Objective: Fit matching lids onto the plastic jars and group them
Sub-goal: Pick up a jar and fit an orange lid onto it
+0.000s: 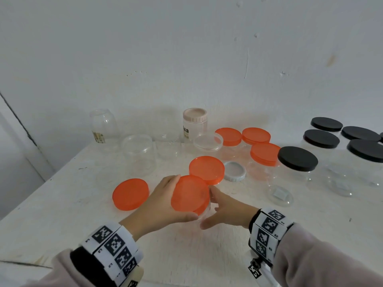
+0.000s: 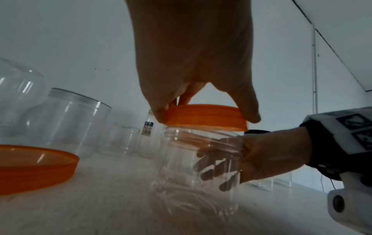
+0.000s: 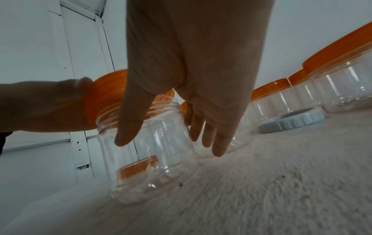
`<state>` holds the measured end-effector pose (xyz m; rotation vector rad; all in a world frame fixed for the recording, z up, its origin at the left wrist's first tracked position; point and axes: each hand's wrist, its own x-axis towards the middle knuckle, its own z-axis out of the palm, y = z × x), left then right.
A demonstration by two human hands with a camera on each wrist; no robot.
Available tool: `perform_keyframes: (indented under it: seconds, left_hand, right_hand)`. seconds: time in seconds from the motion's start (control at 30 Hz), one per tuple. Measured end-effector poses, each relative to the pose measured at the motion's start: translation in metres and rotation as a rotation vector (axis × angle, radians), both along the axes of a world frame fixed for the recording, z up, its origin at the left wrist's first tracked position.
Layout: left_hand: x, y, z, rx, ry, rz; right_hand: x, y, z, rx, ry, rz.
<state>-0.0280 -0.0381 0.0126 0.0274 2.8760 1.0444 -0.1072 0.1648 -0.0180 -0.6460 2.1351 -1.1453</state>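
Observation:
A clear plastic jar [image 2: 181, 167] stands upright on the white table [image 1: 207, 255], near the front and middle. My left hand [image 1: 184, 198] grips an orange lid [image 1: 192, 191] by its rim, and the lid sits tilted on the jar's threaded mouth. In the left wrist view the lid [image 2: 205, 120] rests on the mouth at a slant. My right hand [image 1: 208, 208] holds the jar's body, thumb on the near side and fingers round the far side. The right wrist view shows that hand [image 3: 167, 141] spanning the jar [image 3: 157, 159].
A loose orange lid [image 1: 130, 193] lies to the left. Orange-lidded jars [image 1: 206, 169] stand just behind and to the right, black-lidded jars [image 1: 297, 161] further right. A white lid [image 1: 234, 171], a clear lid [image 1: 208, 141] and open clear jars [image 1: 138, 156] sit behind.

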Motion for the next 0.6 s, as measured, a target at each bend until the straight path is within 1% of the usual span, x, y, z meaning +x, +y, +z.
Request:
perform_keyframes:
  seconds: [0.27,0.4,0.53,0.6]
  left_hand:
    - [-0.003,0.009,-0.010,-0.045,0.007,0.010]
    - [-0.004,0.010,-0.012,-0.033,0.006,0.008]
    - [-0.003,0.005,-0.014,0.061,-0.051,0.021]
    - [0.000,-0.002,-0.017,0.135,-0.103,0.041]
  right_hand:
    - [0.003,-0.002,-0.006,0.045,0.000,-0.031]
    - [0.004,-0.002,-0.006,0.048,0.012,-0.032]
    - [0.002,0.000,0.005,0.079,0.054,-0.006]
    - [0.000,0.003,0.016,0.139,0.124,0.021]
